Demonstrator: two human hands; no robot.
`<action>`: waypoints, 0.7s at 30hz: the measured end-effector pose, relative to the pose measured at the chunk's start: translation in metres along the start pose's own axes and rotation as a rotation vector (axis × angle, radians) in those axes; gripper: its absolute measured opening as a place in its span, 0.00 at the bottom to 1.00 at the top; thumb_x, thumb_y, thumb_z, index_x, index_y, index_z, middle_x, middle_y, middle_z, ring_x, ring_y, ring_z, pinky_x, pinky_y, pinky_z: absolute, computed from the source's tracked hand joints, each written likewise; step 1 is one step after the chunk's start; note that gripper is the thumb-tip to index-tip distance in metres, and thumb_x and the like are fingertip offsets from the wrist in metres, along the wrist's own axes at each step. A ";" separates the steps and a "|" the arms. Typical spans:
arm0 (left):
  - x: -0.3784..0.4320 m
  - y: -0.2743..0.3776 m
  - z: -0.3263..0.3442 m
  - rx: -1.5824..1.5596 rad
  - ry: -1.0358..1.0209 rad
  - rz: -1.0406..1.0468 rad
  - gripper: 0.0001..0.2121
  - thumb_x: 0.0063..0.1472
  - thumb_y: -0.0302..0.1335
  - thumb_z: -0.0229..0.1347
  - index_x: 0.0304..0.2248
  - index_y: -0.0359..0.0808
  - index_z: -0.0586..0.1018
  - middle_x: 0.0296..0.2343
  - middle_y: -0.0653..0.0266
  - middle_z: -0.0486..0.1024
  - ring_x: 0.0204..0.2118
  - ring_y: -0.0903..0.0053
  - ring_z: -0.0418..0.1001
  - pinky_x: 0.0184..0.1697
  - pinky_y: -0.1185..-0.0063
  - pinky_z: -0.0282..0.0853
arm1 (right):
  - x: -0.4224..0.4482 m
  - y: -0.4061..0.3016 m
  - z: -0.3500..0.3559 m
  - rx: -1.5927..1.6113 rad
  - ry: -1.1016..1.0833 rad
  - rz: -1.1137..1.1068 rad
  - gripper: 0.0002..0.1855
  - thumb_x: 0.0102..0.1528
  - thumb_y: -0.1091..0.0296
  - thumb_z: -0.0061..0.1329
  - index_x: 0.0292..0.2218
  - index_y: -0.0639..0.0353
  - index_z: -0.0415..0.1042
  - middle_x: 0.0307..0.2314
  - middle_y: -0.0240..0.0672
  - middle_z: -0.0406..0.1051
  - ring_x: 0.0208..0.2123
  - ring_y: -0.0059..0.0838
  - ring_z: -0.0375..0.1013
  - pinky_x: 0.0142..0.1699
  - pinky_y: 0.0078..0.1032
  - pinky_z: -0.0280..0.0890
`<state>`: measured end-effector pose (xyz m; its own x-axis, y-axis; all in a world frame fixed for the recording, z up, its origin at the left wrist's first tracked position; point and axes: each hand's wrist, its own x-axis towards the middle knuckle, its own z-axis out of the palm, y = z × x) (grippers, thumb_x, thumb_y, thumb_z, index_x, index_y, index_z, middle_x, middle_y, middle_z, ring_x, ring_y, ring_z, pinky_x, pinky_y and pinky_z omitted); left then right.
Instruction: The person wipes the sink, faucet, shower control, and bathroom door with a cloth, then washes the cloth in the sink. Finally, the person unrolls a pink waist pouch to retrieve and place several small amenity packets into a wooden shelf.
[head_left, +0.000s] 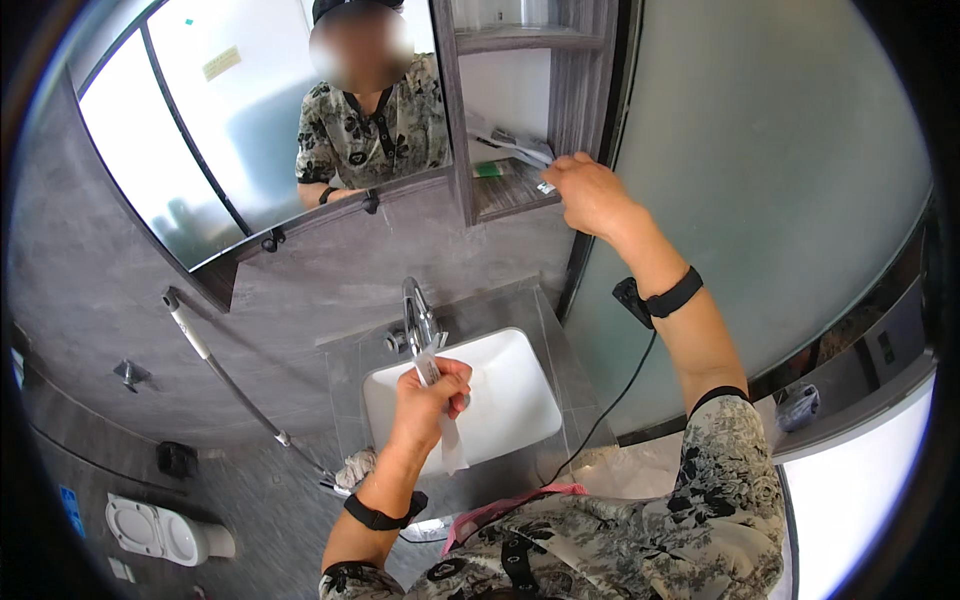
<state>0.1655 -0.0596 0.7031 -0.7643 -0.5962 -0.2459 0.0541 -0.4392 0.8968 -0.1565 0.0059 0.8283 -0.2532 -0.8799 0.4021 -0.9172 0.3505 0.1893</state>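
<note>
My left hand (435, 390) is closed around a narrow, translucent plastic packet (453, 442) above the white sink basin (517, 382). One end of the packet sticks up by the chrome faucet (414, 307), the other hangs below my fingers. My right hand (589, 191) reaches to the lower compartment of the open wall shelf (502, 196), its fingers at the end of a clear plastic-wrapped item (529, 150). Whether they grip it is hard to tell. A small green packet (490, 169) lies on the shelf board, and a small piece bearing print (546, 187) is just under my fingertips.
A mirror cabinet (225, 150) hangs left of the shelf, with a frosted glass panel (750, 150) to the right. A long-handled mop (240, 394) leans on the wall at left. A toilet (161, 529) stands lower left. A black cable (615, 409) runs from my right wrist strap.
</note>
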 end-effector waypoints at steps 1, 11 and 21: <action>-0.001 -0.001 -0.001 -0.052 0.018 -0.014 0.05 0.57 0.25 0.57 0.29 0.32 0.77 0.17 0.66 0.72 0.16 0.82 0.67 0.17 0.84 0.59 | -0.004 0.003 0.004 -0.005 0.068 -0.005 0.17 0.44 0.79 0.48 0.39 0.55 0.74 0.37 0.37 0.69 0.44 0.41 0.69 0.48 0.34 0.67; 0.008 0.005 -0.029 -0.413 -0.114 0.009 0.26 0.64 0.50 0.41 0.43 0.35 0.76 0.35 0.63 0.75 0.40 0.71 0.72 0.42 0.72 0.67 | -0.075 -0.040 0.011 0.972 0.194 0.110 0.04 0.55 0.73 0.47 0.35 0.56 0.69 0.29 0.34 0.71 0.32 0.30 0.71 0.39 0.26 0.67; -0.017 -0.007 -0.011 0.021 -0.137 -0.035 0.25 0.64 0.52 0.42 0.37 0.39 0.80 0.25 0.75 0.65 0.26 0.86 0.62 0.25 0.84 0.57 | -0.200 -0.179 0.027 1.808 -0.546 0.545 0.11 0.57 0.64 0.51 0.40 0.57 0.72 0.19 0.21 0.61 0.17 0.10 0.56 0.22 0.13 0.53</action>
<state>0.1855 -0.0542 0.6970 -0.8462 -0.4826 -0.2257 0.0136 -0.4431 0.8964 0.0497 0.1104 0.6902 -0.2970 -0.9221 -0.2480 0.1804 0.2009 -0.9629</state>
